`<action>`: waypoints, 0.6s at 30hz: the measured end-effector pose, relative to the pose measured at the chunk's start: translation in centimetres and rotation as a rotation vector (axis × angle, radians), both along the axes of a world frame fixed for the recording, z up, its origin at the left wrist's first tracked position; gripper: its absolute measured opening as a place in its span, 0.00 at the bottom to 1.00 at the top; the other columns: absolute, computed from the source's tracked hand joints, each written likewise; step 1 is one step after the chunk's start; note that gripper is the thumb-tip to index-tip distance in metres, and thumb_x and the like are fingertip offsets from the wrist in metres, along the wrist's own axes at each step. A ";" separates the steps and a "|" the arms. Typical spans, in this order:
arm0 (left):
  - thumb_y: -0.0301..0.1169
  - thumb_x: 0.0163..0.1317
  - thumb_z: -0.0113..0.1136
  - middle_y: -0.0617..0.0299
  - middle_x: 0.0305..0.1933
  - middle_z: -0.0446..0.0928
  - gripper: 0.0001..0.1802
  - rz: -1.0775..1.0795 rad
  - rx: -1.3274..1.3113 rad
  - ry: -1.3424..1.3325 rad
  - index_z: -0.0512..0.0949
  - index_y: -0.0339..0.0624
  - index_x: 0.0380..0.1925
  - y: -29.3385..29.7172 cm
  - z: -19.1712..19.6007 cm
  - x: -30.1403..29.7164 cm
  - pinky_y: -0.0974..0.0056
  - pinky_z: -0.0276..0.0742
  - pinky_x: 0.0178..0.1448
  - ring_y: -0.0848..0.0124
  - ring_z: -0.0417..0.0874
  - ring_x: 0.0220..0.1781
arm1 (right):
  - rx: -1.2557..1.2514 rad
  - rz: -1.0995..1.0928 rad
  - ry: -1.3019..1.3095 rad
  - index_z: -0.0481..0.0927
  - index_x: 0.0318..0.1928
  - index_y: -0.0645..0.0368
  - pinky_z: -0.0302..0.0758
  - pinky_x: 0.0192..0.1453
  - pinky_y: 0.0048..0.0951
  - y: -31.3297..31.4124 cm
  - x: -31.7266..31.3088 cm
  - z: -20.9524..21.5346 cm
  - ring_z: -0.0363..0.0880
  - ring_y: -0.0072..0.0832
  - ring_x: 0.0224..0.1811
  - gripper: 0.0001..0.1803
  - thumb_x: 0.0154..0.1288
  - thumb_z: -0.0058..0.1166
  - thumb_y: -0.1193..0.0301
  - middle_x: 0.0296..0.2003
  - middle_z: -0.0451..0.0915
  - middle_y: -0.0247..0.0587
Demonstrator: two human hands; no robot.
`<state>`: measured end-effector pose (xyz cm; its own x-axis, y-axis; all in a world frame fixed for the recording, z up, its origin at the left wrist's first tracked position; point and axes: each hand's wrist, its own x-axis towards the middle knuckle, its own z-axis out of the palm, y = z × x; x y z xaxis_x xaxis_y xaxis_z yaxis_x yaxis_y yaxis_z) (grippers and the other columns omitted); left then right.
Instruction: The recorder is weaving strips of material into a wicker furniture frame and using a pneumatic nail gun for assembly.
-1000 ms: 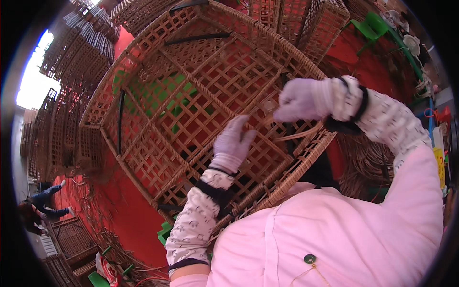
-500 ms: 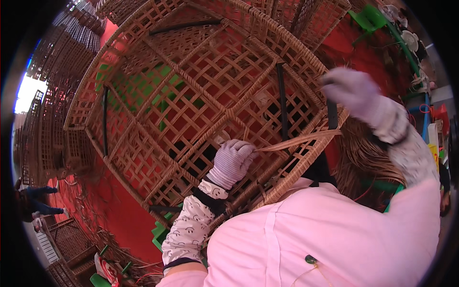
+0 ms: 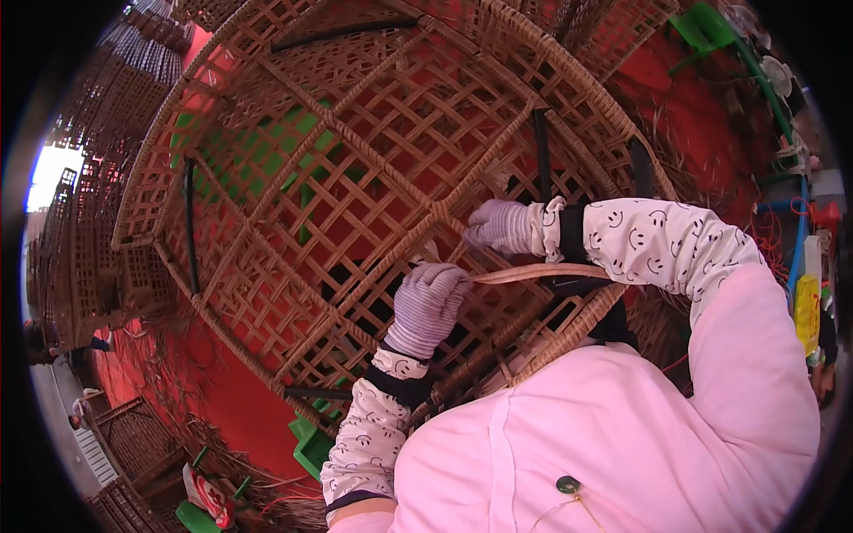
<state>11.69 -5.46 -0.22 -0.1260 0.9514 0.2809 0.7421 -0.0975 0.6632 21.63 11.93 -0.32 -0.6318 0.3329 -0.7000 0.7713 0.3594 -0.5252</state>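
left hand (image 3: 428, 306): gripping cane strip (image 3: 544, 271) | right hand (image 3: 500, 226): at woven basket (image 3: 440, 210) | red floor (image 3: 242, 413) below

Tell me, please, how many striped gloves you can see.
2: one on the left hand, touching the tan strip; one on the right hand, beyond that strip. Others may be hidden.

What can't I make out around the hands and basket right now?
All in the head view:
- Left hand: its own knuckles hide how it grips the pale strip.
- Right hand: its turned-away fingers hide whether it holds anything.
- Basket: the picture's upper edge cuts off its far rim.
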 end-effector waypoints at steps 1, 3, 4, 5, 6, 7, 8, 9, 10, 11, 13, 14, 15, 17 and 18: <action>0.30 0.48 0.60 0.56 0.33 0.77 0.08 -0.016 0.017 -0.002 0.77 0.40 0.29 -0.1 0.2 0.1 0.59 0.74 0.41 0.57 0.78 0.36 | -0.015 -0.012 0.018 0.73 0.47 0.67 0.74 0.40 0.31 0.0 -0.1 0.1 0.78 0.36 0.38 0.26 0.59 0.49 0.55 0.39 0.78 0.50; 0.31 0.50 0.58 0.57 0.34 0.77 0.07 -0.064 0.005 -0.021 0.77 0.41 0.29 -0.5 -0.4 0.9 0.59 0.73 0.43 0.58 0.77 0.37 | -0.159 -0.063 0.021 0.72 0.49 0.67 0.75 0.40 0.31 0.2 0.3 1.3 0.78 0.36 0.38 0.26 0.59 0.50 0.56 0.39 0.78 0.50; 0.31 0.51 0.57 0.58 0.34 0.77 0.07 -0.113 -0.004 -0.038 0.77 0.42 0.30 -0.7 -0.5 1.4 0.58 0.72 0.44 0.58 0.76 0.38 | -0.300 -0.116 0.026 0.71 0.50 0.67 0.76 0.39 0.30 0.4 0.5 1.8 0.78 0.36 0.38 0.27 0.59 0.50 0.57 0.40 0.77 0.51; 0.32 0.52 0.56 0.58 0.36 0.76 0.08 -0.127 -0.055 -0.062 0.77 0.42 0.31 -0.8 -0.4 1.8 0.58 0.71 0.45 0.58 0.76 0.39 | -0.340 -0.144 0.025 0.69 0.51 0.68 0.78 0.38 0.30 0.6 0.5 1.5 0.78 0.35 0.38 0.30 0.56 0.54 0.57 0.39 0.77 0.51; 0.32 0.52 0.56 0.58 0.36 0.76 0.08 -0.124 -0.057 -0.059 0.77 0.42 0.31 -1.0 -0.5 2.0 0.58 0.71 0.45 0.58 0.76 0.39 | -0.342 -0.141 0.027 0.69 0.51 0.68 0.78 0.38 0.30 0.3 0.4 1.8 0.78 0.35 0.38 0.30 0.56 0.54 0.57 0.39 0.77 0.51; 0.31 0.50 0.58 0.57 0.35 0.77 0.08 -0.124 -0.063 -0.052 0.77 0.41 0.30 -1.1 -0.7 2.2 0.59 0.72 0.44 0.57 0.76 0.39 | -0.302 -0.164 -0.001 0.70 0.50 0.66 0.77 0.39 0.30 0.0 0.2 2.3 0.77 0.34 0.38 0.29 0.53 0.56 0.58 0.38 0.77 0.49; 0.29 0.49 0.59 0.56 0.35 0.77 0.08 -0.124 -0.069 -0.044 0.77 0.41 0.30 -1.4 -0.9 2.2 0.59 0.73 0.43 0.57 0.77 0.38 | -0.260 -0.188 -0.028 0.71 0.50 0.65 0.76 0.39 0.30 -0.3 0.1 2.6 0.77 0.33 0.37 0.29 0.51 0.58 0.59 0.36 0.77 0.46; 0.30 0.50 0.58 0.57 0.37 0.77 0.08 -0.144 -0.080 -0.030 0.76 0.42 0.31 -1.6 -1.4 2.3 0.59 0.73 0.44 0.57 0.77 0.39 | -0.259 -0.184 -0.025 0.71 0.50 0.65 0.76 0.39 0.30 -0.3 0.1 2.3 0.77 0.33 0.37 0.29 0.51 0.58 0.59 0.36 0.77 0.46; 0.30 0.50 0.58 0.57 0.37 0.77 0.08 -0.141 -0.078 -0.026 0.76 0.42 0.31 -1.6 -1.6 2.4 0.59 0.73 0.44 0.57 0.77 0.39 | -0.179 -0.107 -0.015 0.73 0.48 0.63 0.75 0.40 0.29 -0.3 0.1 1.7 0.77 0.31 0.36 0.27 0.49 0.59 0.61 0.35 0.78 0.44; 0.31 0.51 0.57 0.57 0.38 0.76 0.08 -0.149 -0.092 -0.006 0.76 0.42 0.32 -1.6 -1.8 2.7 0.58 0.72 0.44 0.57 0.76 0.40 | -0.099 -0.031 -0.004 0.74 0.47 0.60 0.74 0.40 0.29 -0.2 0.1 1.4 0.77 0.30 0.34 0.26 0.47 0.60 0.62 0.34 0.78 0.42; 0.31 0.52 0.57 0.58 0.39 0.76 0.08 -0.145 -0.113 0.006 0.76 0.43 0.33 -1.9 -1.8 2.7 0.58 0.72 0.45 0.57 0.76 0.40 | -0.040 -0.005 -0.006 0.75 0.44 0.59 0.72 0.40 0.29 -0.4 -0.3 1.3 0.76 0.29 0.34 0.22 0.47 0.58 0.64 0.32 0.78 0.40; 0.32 0.52 0.57 0.58 0.39 0.76 0.08 -0.145 -0.134 0.014 0.76 0.43 0.33 -1.9 -1.7 2.5 0.58 0.72 0.45 0.57 0.76 0.41 | 0.021 0.015 -0.004 0.76 0.41 0.58 0.71 0.40 0.29 -0.5 -0.4 1.2 0.76 0.28 0.33 0.18 0.47 0.57 0.65 0.30 0.78 0.38; 0.33 0.53 0.56 0.59 0.40 0.76 0.09 -0.150 -0.153 0.024 0.77 0.44 0.33 -1.7 -1.4 2.4 0.58 0.72 0.46 0.58 0.77 0.41 | 0.021 0.017 -0.005 0.76 0.41 0.58 0.71 0.40 0.29 -0.6 -0.4 1.1 0.76 0.28 0.33 0.18 0.47 0.57 0.65 0.30 0.78 0.38; 0.33 0.52 0.57 0.59 0.40 0.76 0.09 -0.114 -0.132 0.044 0.77 0.44 0.33 -1.8 -0.7 2.2 0.58 0.72 0.46 0.58 0.77 0.41 | 0.024 -0.014 0.038 0.76 0.36 0.59 0.71 0.33 0.28 -0.6 -0.3 0.8 0.74 0.27 0.27 0.14 0.47 0.56 0.67 0.23 0.76 0.36; 0.34 0.52 0.58 0.59 0.40 0.76 0.09 -0.084 -0.109 0.067 0.77 0.44 0.33 -1.8 -0.5 1.9 0.58 0.71 0.46 0.58 0.77 0.41 | 0.025 -0.014 0.037 0.76 0.36 0.59 0.71 0.33 0.28 -0.5 -0.3 0.8 0.74 0.27 0.27 0.14 0.47 0.56 0.67 0.23 0.76 0.36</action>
